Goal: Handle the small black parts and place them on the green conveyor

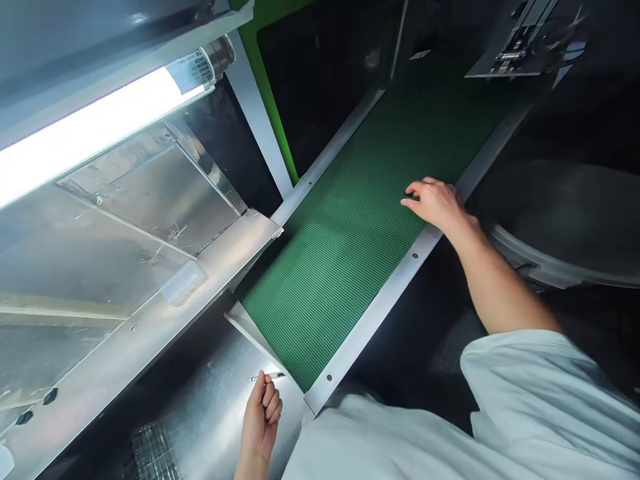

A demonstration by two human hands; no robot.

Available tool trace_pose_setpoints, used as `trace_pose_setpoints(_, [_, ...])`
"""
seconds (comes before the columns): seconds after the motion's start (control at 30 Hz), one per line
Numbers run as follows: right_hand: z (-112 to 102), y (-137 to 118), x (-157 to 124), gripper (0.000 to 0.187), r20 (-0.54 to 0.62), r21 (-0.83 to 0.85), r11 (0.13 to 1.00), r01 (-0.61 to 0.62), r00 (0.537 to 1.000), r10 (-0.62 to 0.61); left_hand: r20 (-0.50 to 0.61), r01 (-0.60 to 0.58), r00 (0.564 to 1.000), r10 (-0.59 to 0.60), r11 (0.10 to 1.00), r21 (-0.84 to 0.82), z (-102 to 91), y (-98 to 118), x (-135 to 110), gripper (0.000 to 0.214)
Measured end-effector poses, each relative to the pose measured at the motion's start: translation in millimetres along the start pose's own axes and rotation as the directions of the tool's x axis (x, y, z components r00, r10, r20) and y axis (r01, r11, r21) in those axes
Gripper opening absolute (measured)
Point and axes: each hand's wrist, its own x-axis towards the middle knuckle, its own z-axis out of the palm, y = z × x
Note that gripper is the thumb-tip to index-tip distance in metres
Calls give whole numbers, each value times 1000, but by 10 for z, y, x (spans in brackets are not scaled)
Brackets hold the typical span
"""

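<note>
A green ribbed conveyor belt [350, 227] runs between two metal side rails. My right hand [434, 201] rests on the belt's right edge by the rail [395, 287], fingers curled, pinching something small and dark that I cannot make out. My left hand [263, 413] lies low on a metal plate [210, 400] at the belt's near end. Its fingers are bent around a thin pen-like stick [267, 377] that pokes out sideways.
A lit fluorescent tube [95, 127] hangs at the left above a slanted metal chute [125, 220] holding a few straw bits. A large grey round bin [565, 227] stands at the right. A dark machine part [520, 47] sits at the far end.
</note>
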Motion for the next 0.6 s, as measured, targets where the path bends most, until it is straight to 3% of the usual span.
trace_pose_setpoints(0.07, [65,303,137,24,60,-53,995,-82,995,85,-100,6,995,-13,997,-74,-207,-71,-1,33])
trace_pose_setpoints(0.17, [148,455,226,13,150,-38,993,-116,981,121,-218,3,975,-37,988,-153,-338,-183,-36,16])
trace_pose_setpoints(0.37, [26,361,394,7,261,3,986,-167,952,160,-289,10,956,-59,986,-169,-260,-323,-121,6])
trace_pose_setpoints(0.6, [-63,228,497,18,217,113,978,-176,965,148,-253,16,966,-44,994,-112,-368,-379,-78,17])
